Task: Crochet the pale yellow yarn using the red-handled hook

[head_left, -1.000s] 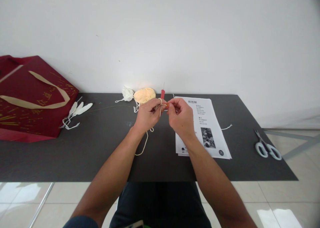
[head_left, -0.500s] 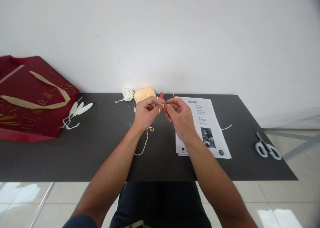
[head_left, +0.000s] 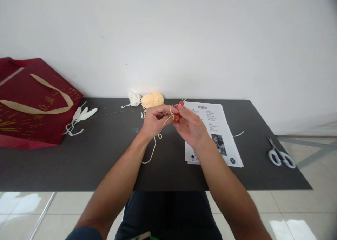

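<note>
My left hand (head_left: 155,120) is closed, pinching a small piece of cream yarn work (head_left: 172,116), with a strand looped over its index finger. A loose end of cream yarn (head_left: 153,150) trails down onto the table below it. My right hand (head_left: 192,126) is closed around the red handle of a crochet hook (head_left: 180,104); the thin shaft points left toward the yarn. Between the two hands sits a small orange piece (head_left: 176,118), perhaps a stitch marker, partly hidden by fingers. Both hands meet above the dark table, close together.
Behind my left hand are a pale yellow yarn ball (head_left: 152,99) and a white yarn bundle (head_left: 134,98). Printed sheets (head_left: 229,141) lie under my right forearm. Scissors (head_left: 281,155) rest at the right, a red gift bag (head_left: 37,106) and white crocheted pieces (head_left: 84,114) at the left.
The red handle, upright behind the fingers before, is now in my right hand, tilted to the right. My right hand has turned, and the orange piece shows more and sits slightly lower.
</note>
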